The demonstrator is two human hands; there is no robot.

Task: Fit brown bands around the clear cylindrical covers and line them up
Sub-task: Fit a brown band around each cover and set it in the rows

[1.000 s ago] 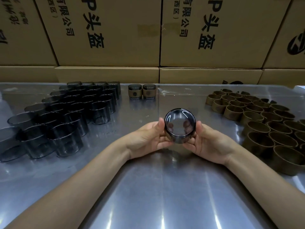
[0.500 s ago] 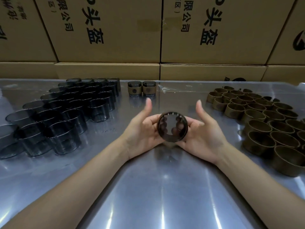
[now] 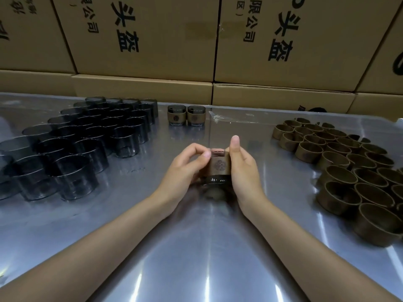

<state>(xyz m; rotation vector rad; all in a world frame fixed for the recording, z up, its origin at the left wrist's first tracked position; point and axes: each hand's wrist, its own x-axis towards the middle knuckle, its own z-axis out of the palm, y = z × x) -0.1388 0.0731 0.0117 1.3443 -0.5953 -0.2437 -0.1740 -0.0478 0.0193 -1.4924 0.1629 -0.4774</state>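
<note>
smoky clear cover [image 3: 214, 179], brown band [image 3: 219, 165] around middle, apparently upright, round emblem

Printed cartons [image 3: 152, 40] behind shiny table [image 3: 196, 258]

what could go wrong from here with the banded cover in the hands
1. The brown band could sit crooked on the cover that the left hand and right hand hold; its bottom rim is hidden.
2. Carrying it to the two finished covers, a hand might knock them out of line.
</note>
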